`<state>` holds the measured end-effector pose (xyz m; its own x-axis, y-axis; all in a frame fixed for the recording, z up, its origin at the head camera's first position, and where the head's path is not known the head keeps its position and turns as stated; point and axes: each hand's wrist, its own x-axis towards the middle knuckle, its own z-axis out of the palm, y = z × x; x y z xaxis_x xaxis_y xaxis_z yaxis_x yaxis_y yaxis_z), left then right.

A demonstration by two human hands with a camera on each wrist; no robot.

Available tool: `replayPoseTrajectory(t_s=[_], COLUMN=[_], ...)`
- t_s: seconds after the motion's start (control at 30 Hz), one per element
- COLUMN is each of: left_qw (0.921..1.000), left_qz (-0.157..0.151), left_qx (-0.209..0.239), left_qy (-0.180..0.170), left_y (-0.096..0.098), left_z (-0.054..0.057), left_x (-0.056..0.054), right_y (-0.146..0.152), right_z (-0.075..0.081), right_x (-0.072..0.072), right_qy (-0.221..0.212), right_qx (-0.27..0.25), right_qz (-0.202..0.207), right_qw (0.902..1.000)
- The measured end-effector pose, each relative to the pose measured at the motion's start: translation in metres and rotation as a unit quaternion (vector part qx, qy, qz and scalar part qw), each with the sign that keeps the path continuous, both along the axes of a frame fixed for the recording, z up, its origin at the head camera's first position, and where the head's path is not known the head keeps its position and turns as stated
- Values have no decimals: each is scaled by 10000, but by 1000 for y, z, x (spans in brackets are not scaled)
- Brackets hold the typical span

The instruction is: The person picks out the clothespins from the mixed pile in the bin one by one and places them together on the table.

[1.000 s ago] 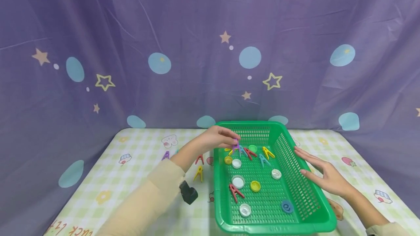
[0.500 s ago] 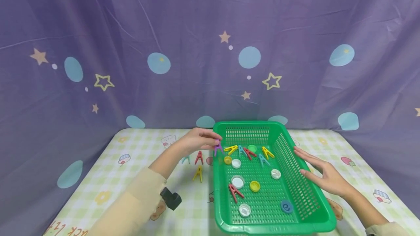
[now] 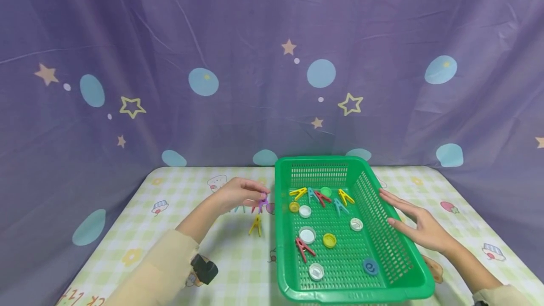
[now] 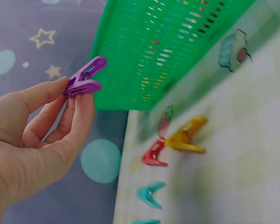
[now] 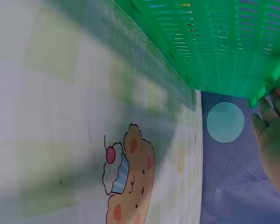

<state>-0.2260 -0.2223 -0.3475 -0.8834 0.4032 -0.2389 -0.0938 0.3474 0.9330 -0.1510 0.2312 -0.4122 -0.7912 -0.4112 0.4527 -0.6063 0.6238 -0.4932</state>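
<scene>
My left hand (image 3: 239,196) pinches a purple clothespin (image 4: 86,79) between thumb and fingertips, held above the table just left of the green basket (image 3: 354,295). Under and near that hand lie a yellow clothespin (image 4: 187,135), a red clothespin (image 4: 154,153) and a teal clothespin (image 4: 150,194); in the head view the hand partly hides the red and teal ones. My right hand (image 3: 425,225) rests with straight fingers against the basket's right rim. Inside the basket are several clothespins, among them a red clothespin (image 3: 304,249), and several round caps, one of them blue (image 3: 370,267).
The basket's raised walls stand between the two hands. A checked cloth with printed cartoons covers the table (image 3: 144,230). A purple curtain (image 3: 238,60) hangs behind the table's back edge. A black device (image 3: 204,269) is strapped at my left wrist.
My left hand has moved left, from over the basket to outside its left wall, and lower, with the purple clothespin still pinched. My right hand has stayed at the rim.
</scene>
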Motion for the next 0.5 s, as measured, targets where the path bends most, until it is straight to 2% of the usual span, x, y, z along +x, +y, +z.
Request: replayPoseTrajectory(t_s=[0.23, 0.5], left_qw=[9997, 9992], left_qz=[-21, 240], left_qx=[227, 228], left_qy=[-130, -219], left_y=[-17, -37], left_z=[-17, -34], left_x=[3, 4], right_y=[-1, -1], right_z=[0, 2], right_x=[0, 0], right_qy=[4, 29], right_qx=[-17, 15], right_qz=[5, 30], right_qw=[10000, 10000])
